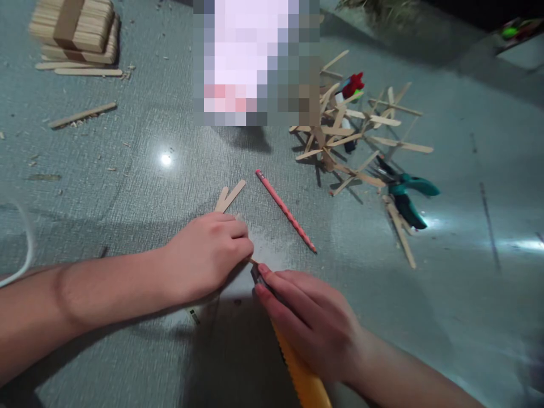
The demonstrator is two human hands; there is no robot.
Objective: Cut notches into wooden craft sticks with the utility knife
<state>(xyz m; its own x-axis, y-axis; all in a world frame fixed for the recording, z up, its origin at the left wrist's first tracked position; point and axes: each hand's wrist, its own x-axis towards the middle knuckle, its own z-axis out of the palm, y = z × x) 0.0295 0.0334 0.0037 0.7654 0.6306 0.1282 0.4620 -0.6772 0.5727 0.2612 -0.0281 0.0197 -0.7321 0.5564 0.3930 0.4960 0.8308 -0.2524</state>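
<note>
My left hand [216, 249] is closed at the middle of the table, gripping a thin wooden stick whose tip shows between the two hands. Two flat craft sticks [233, 196] stick out in a V beyond its knuckles. My right hand [310, 317] is wrapped round a cutter with a yellow handle [295, 368]; its dark metal front lies against the stick's end, between thumb and fingers. A red pencil [285, 209] lies just beyond both hands.
Stacked craft sticks [80, 28] sit at the back left, with a loose stick [84, 115] and shavings nearby. At the right are joined stick shapes [340, 130] and green-handled pliers [408, 192]. A white cable [28, 243] curves at the left edge.
</note>
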